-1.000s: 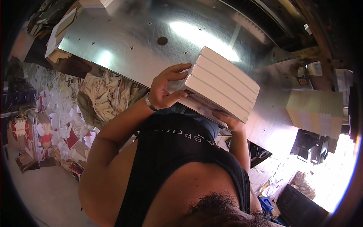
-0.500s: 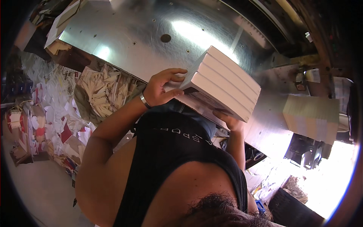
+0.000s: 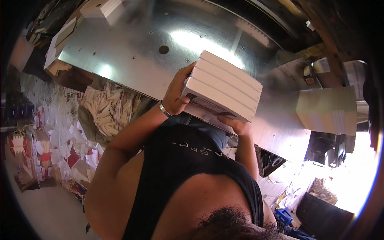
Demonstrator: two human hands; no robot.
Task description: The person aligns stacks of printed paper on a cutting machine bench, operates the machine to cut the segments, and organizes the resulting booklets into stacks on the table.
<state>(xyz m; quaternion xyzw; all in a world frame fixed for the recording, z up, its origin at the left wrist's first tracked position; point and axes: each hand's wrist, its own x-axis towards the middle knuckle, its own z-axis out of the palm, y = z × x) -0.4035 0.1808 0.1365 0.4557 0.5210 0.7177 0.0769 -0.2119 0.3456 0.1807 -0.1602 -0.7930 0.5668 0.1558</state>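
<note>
I hold a stack of thick white-edged books point(image 3: 227, 85) in front of my body, tilted above the metal table. Grooves between the volumes run along the page edges, and a dark printed cover shows on the side facing me. My left hand point(image 3: 177, 94) grips the stack's left end, its thumb on the cover side and its fingers partly hidden behind. At the lower right corner, my right hand point(image 3: 237, 125) has its thumb on the cover side; its other fingers are mostly hidden under the stack.
The metal table point(image 3: 132, 44) has small round fittings and a larger dark hole. A tall pale paper stack point(image 3: 326, 110) stands at the right, and another paper block point(image 3: 96, 9) at the far left. Paper offcuts point(image 3: 106, 106) fill a sack below the left edge; more scraps point(image 3: 60, 132) heap beyond it.
My left fingers have wrapped more closely around the books' left end. The stack sits slightly further left in the picture, and the whole view has shifted a little.
</note>
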